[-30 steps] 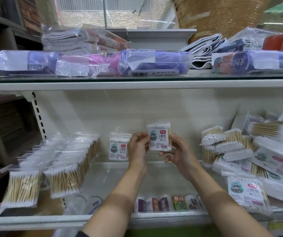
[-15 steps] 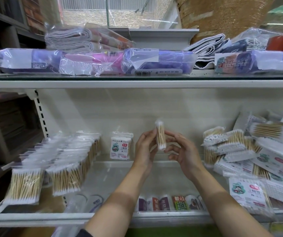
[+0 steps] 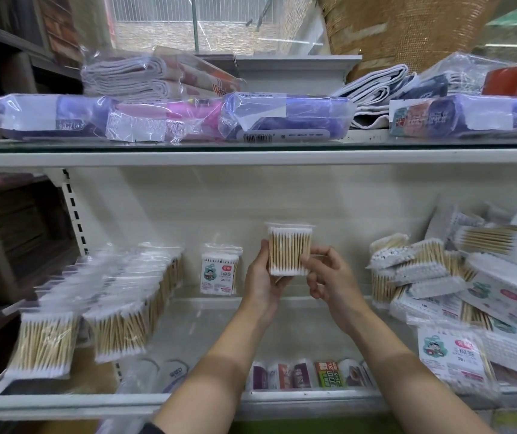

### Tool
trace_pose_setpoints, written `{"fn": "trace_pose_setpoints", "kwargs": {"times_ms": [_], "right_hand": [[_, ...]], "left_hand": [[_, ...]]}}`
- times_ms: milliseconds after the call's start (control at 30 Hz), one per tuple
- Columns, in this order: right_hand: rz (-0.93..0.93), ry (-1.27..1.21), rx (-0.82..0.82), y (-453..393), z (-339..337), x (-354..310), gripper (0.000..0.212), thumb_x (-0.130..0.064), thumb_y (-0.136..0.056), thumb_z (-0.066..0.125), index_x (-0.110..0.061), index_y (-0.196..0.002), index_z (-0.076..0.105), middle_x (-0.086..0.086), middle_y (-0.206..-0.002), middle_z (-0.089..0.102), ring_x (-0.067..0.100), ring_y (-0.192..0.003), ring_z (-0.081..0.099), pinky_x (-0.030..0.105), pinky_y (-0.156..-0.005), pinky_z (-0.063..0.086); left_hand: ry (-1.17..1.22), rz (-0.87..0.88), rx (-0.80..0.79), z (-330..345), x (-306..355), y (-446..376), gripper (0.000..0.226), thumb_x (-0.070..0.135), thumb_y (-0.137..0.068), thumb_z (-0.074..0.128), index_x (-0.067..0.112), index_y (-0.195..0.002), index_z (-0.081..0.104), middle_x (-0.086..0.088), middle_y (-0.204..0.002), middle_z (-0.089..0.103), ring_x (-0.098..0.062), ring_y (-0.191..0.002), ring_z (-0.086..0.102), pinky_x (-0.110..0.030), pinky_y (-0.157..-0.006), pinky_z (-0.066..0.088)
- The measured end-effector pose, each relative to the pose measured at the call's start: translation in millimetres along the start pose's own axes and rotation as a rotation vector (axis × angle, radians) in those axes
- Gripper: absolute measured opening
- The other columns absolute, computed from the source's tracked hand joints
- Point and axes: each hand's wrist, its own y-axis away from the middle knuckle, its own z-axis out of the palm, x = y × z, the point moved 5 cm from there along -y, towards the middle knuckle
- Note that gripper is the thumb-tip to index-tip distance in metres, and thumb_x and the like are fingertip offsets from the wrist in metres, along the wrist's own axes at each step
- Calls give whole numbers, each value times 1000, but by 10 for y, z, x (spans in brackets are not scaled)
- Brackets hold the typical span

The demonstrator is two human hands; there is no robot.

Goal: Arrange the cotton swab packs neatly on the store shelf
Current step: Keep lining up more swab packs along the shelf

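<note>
Clear plastic wraps the cotton swab pack [image 3: 289,250] held up in front of the shelf's pale back wall, above the glass shelf [image 3: 188,321]. Its plain side faces the camera: a tight block of pale wooden sticks standing upright, with a band of white cotton tips along the top and another along the bottom, and a short flap of film above. The left hand [image 3: 263,285] grips it from the left and beneath, thumb against the left edge and fingers curled behind. The right hand [image 3: 329,278] pinches its right edge between thumb and forefinger, the other fingers curled loosely below.

Behind and to the left of the held pack, a labelled pack [image 3: 221,268] stands upright near the back wall, showing a white label with a cartoon figure and a red mark. Further left, two rows of packs [image 3: 107,305] run from the shelf's front toward the back, standing on end with sticks showing. On the right, a loose heap of packs [image 3: 438,277] lies at all angles, some label up, some showing sticks. The upper shelf [image 3: 250,156] carries bagged purple and pink goods and folded cloths.
</note>
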Motion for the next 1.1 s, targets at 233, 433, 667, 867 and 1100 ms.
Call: {"fn": "trace_pose_setpoints", "kwargs": {"times_ms": [233,433,667,867,1100], "right_hand": [[2,18,-62,38,54,-18,19,-20,-85,65,-10,-96,54,-1,-62,53,10,-43,39,20,-41,32],[-2,12,-116,63,104,-34,26,-28,-81,64,-10,-97,55,0,-58,50,10,-42,36,20,-40,31],[14,-1,-154,66,126,-6,34,-37,-72,65,-13,-94,55,-3,-54,47,7,-40,38,19,-40,30],[9,0,-184,78,142,-6,35,-36,-73,65,-11,-95,56,-1,-58,47,8,-43,39,19,-40,32],[-30,-39,-20,42,37,-18,36,-30,-68,71,-16,-80,40,-1,-58,43,9,-45,36,19,-40,32]], "left_hand": [[52,-30,34,-41,-10,-9,42,34,-101,34,9,-88,66,-5,-75,73,-14,-67,69,-26,-62,56],[52,-29,44,-26,3,10,43,33,-101,35,8,-85,66,-5,-72,72,-14,-62,68,-24,-57,56],[55,-6,21,-9,33,34,44,32,-101,35,9,-81,66,-5,-69,72,-14,-60,68,-25,-57,55],[63,15,4,-17,50,12,39,29,-100,37,8,-83,65,-5,-69,71,-14,-59,67,-22,-52,54],[33,24,-13,-35,41,10,33,28,-99,40,10,-88,66,-3,-75,72,-14,-67,68,-25,-60,55]]}}
